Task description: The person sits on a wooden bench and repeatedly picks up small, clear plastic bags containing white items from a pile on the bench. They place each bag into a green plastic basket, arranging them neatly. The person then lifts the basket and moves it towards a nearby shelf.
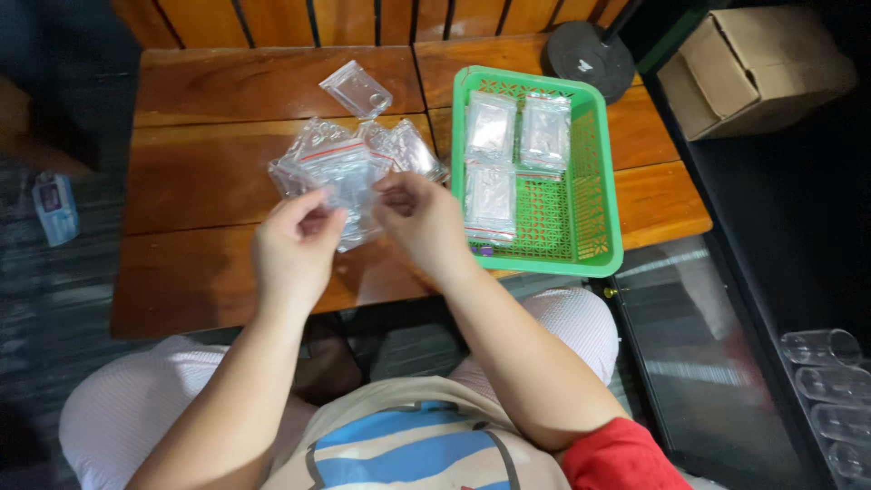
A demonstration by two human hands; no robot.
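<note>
Both my hands hold one small clear zip bag (349, 186) with a red seal line above the wooden table (209, 181). My left hand (295, 249) pinches its lower left edge and my right hand (422, 218) pinches its right edge. Behind it several more clear bags (399, 145) lie in a loose pile, and one clear bag (356, 89) lies apart further back. A green plastic basket (594, 172) to the right holds three filled clear bags (494, 163) laid flat.
A black round stand base (588, 56) sits behind the basket. A cardboard box (753, 68) stands at the upper right. Clear plastic cups (830, 381) lie at the lower right. A small blue and white pack (56, 207) lies on the floor at the left.
</note>
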